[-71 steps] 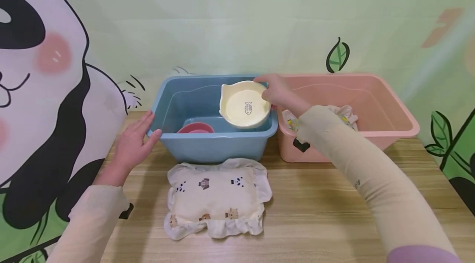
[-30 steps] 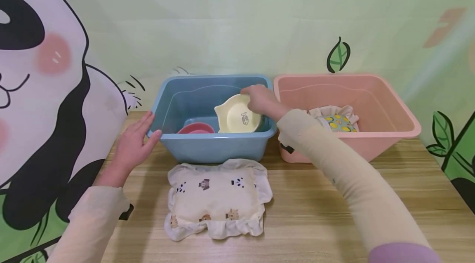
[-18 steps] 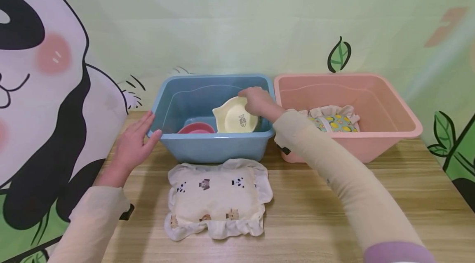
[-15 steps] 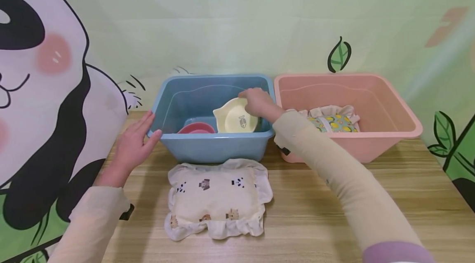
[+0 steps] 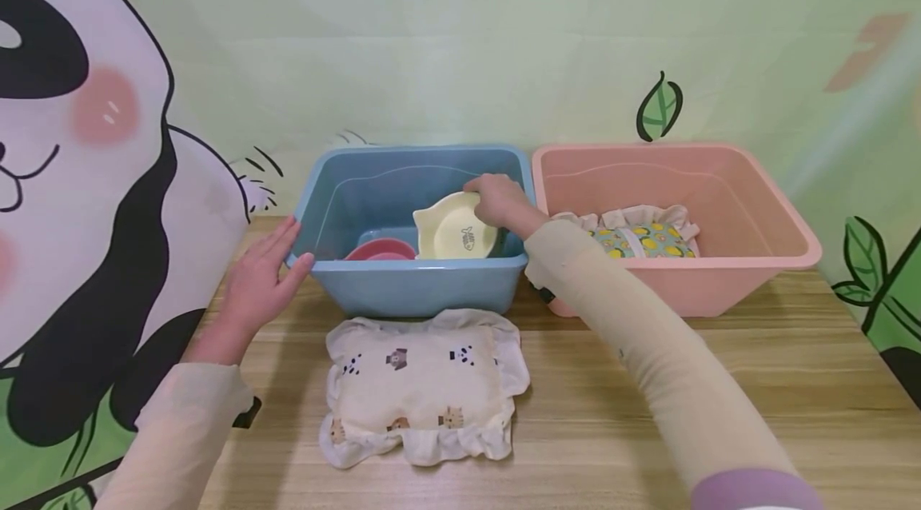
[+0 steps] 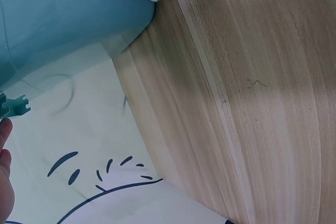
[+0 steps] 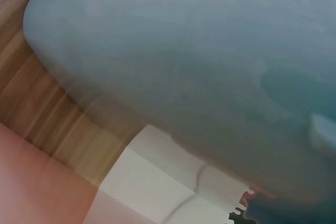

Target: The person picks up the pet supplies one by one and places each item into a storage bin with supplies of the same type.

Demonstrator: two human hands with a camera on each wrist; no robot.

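Note:
My right hand [image 5: 500, 201] pinches the rim of a cream cat-eared bowl [image 5: 455, 229] with a fish-bone print, low inside the blue bin [image 5: 413, 286] and tilted toward me. Left of it in the same bin, the edge of a red bowl or dish [image 5: 381, 249] shows; the front wall hides the rest. My left hand [image 5: 261, 278] rests against the bin's left rim with fingers extended. The left wrist view catches only part of that hand [image 6: 4, 177]. In the right wrist view the blue bin's outer wall [image 7: 157, 51] fills most of the picture, and the bowl is not visible there.
A pink bin [image 5: 755, 262] stands right beside the blue one, with a frilled lemon-print cloth item [image 5: 651, 240] inside. In front of the blue bin, a small frilled pillow [image 5: 420, 386] with animal prints lies on the wooden table [image 5: 597, 430]. A panda-print backdrop [image 5: 612, 38] hangs behind.
My right hand has moved the cream bowl down and slightly left, deeper into the blue bin, and it barely moves in the last half second. The left hand has stayed on the rim.

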